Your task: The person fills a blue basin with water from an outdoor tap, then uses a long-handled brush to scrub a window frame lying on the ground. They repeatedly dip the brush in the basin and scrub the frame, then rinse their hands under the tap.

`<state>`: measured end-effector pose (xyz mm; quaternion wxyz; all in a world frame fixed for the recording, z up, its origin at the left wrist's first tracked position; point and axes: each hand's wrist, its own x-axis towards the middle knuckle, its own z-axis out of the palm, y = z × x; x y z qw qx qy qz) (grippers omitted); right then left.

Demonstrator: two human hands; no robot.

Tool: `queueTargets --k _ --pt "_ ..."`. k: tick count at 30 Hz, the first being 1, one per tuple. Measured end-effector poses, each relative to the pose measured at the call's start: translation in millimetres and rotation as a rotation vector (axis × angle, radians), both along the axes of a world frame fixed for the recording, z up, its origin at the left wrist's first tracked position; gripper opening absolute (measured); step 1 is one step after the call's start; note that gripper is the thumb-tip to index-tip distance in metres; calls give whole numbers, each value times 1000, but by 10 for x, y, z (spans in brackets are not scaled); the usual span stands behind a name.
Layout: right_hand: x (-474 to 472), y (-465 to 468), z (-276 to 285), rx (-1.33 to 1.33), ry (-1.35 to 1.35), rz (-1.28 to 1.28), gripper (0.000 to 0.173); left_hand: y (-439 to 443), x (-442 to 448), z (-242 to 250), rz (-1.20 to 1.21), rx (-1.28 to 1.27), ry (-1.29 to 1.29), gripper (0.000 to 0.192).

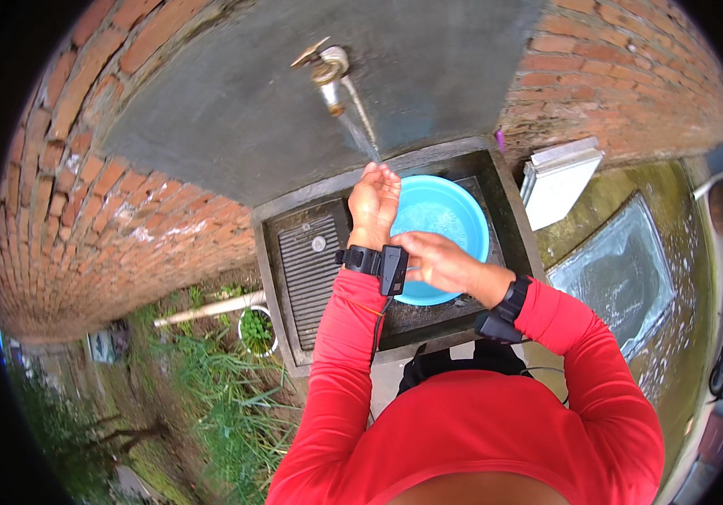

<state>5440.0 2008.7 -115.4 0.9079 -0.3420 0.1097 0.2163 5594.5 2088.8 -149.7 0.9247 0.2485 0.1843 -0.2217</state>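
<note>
Water runs from a wall-mounted tap (330, 82) in a thin stream. My left hand (374, 199) is raised beneath it, palm up with the fingers loosely curled, and holds nothing visible. My right hand (443, 262) is close beside my left wrist, its thumb and fingers pointing at a black box on a wrist strap (393, 270); the box partly hides the fingertips. Another strapped black device (505, 312) is on my right wrist. Below both hands, a light-blue plastic basin (478, 218) with water in it stands in a concrete sink (513, 208).
A ribbed washboard slab (304, 284) forms the sink's left side. White panels (560, 183) lean by the brick wall (595, 76) at right, near a wet clear sheet (626, 278) on the ground. Left of the sink are a potted plant (256, 331), a pole (210, 309) and grass (222, 391).
</note>
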Motion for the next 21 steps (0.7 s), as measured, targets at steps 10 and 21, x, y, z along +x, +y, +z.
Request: queueTargets --k 10,21 --pt "-554 109 160 -129 172 -268 15 -695 -424 87 139 1137 -1167 18" --pt "-1680 -526 194 -449 -56 -378 26 -1401 -1470 238 -236 94 -187 22"
